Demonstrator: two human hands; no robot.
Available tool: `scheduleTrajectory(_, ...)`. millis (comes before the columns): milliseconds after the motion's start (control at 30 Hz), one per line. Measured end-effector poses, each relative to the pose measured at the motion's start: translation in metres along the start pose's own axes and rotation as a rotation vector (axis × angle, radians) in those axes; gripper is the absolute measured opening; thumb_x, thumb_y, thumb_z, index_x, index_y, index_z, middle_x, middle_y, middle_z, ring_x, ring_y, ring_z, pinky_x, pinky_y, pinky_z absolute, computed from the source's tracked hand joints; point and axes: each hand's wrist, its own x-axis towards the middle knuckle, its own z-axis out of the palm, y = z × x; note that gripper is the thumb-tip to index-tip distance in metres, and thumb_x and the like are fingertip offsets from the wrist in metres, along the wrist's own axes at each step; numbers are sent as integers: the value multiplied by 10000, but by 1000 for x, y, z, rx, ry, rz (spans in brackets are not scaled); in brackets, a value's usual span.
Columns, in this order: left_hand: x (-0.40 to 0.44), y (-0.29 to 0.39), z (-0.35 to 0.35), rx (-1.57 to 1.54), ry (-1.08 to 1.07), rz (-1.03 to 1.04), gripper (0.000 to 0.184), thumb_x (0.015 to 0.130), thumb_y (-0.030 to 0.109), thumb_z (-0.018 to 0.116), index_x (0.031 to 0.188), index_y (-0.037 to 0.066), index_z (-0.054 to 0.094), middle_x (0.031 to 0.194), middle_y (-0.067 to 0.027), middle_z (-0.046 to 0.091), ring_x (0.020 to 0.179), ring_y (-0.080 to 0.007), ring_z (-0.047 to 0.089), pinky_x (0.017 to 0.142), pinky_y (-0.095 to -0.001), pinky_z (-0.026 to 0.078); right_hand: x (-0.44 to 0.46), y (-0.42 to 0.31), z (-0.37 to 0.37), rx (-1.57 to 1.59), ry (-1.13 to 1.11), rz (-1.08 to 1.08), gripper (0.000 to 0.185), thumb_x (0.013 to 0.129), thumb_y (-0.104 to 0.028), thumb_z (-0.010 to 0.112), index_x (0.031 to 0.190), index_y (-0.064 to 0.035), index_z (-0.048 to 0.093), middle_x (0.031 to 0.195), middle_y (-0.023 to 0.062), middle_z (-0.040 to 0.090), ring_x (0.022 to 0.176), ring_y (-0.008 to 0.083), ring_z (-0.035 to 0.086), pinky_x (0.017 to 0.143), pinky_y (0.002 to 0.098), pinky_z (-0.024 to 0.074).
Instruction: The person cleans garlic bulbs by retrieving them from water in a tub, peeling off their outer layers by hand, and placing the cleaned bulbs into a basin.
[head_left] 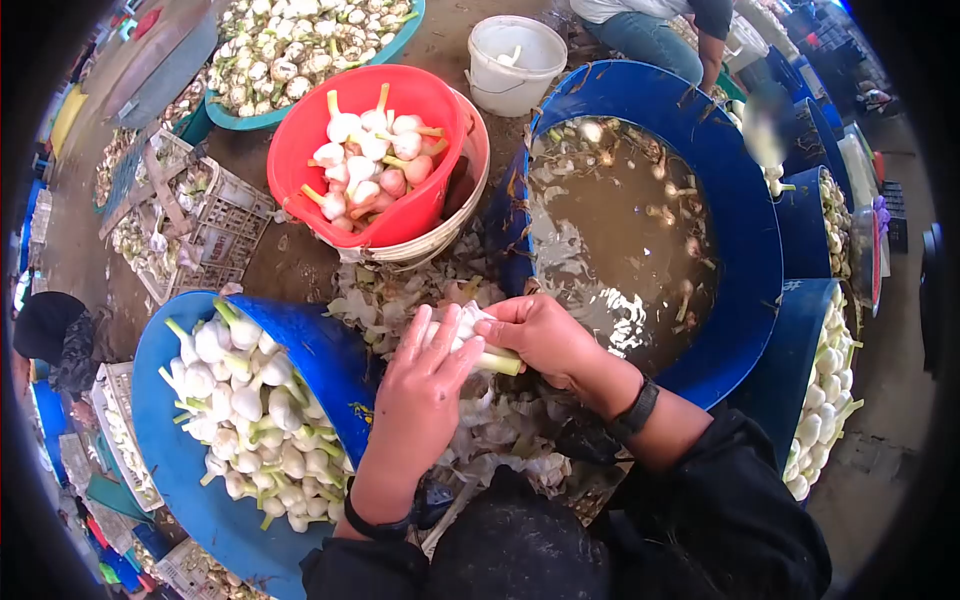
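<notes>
Between my hands is a white garlic bulb (498, 363) with its cut green stem pointing right. My left hand (428, 378) is wrapped round the bulb from the left, its fingers covering much of it. From the right, my right hand (553, 342) pinches the bulb near its loose outer skin, thumb and fingers pressed together. Shed garlic skins (485, 430) lie in a heap under both hands. Close to my left forearm, a blue tub (160, 440) holds many white, cleaned-looking garlic bulbs (265, 400).
Murky water with floating bulbs fills a large blue tub (752, 250). Ahead, a red basin (290, 130) of garlic sits in a white bucket. Behind are a white pail (490, 85), a teal basin of garlic (245, 122) and a crate (235, 220). Another person (655, 45) works at the back right.
</notes>
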Motion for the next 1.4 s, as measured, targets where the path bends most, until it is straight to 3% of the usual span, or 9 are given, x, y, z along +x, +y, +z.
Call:
scheduleTrajectory(67,-2,-1,3,65,10,-7,224,695,-64,582,891,31,636,1188,-198,525,1150,-366,462,921,-366,405,-3,0,1,107,-24,23,197,868,-170,556,907,9,629,696,17,611,518,71,498,440,207,390)
scheduleTrajectory(367,-27,-25,46,-1457,781,-462,162,767,-82,600,901,0,560,1033,-148,558,901,-212,575,804,-335,493,-15,-18,-17,1019,200,-253,228,900,-190,494,1068,-40,525,884,41,611,751,102,557,599,230,470)
scheduleTrajectory(567,-33,-23,17,-393,719,-382,185,703,-79,655,845,16,582,856,-82,563,776,-201,564,698,-281,468,-23,-12,3,-871,266,-735,175,744,-188,620,772,-15,618,765,166,614,733,309,593,668,361,470)
scheduleTrajectory(733,-24,-9,20,-14,711,29,234,627,-69,710,805,36,601,805,-84,549,725,-215,555,608,-280,451,-20,-20,43,-721,218,-489,125,716,-137,611,721,-11,611,634,147,578,562,277,580,527,346,452)
scheduleTrajectory(967,-25,-4,27,-140,722,-183,185,698,-50,671,831,37,576,787,-73,549,695,-173,552,591,-262,457,-10,-23,36,-807,305,-452,190,709,-190,559,642,-16,597,666,188,594,632,350,598,584,410,487)
scheduleTrajectory(1033,-24,-7,25,-1019,1044,-618,153,745,-11,643,845,27,533,737,-63,553,668,-152,563,595,-256,479,1,-17,20,-1025,463,-443,187,703,-186,549,631,-20,596,653,182,598,618,341,601,597,411,498)
scheduleTrajectory(1167,-28,-22,4,-1199,1090,-667,163,806,53,597,899,33,464,732,-59,547,635,-111,547,585,-245,475,-10,-16,8,-1254,237,-455,247,746,-251,571,610,-46,572,647,148,587,630,320,592,583,411,485)
scheduleTrajectory(1300,-22,-12,14,-1117,984,-737,172,792,45,618,881,33,472,749,-50,541,630,-108,543,576,-236,466,-21,-28,42,-867,111,-734,212,763,-236,607,709,-38,556,675,140,570,625,327,570,561,398,459)
scheduleTrajectory(1400,-23,-9,18,-529,837,-478,188,730,-4,675,789,31,500,749,-25,525,583,-84,469,521,-206,386,-11,-26,50,-884,193,-800,185,758,-209,596,709,-37,548,677,140,566,642,331,572,559,408,457)
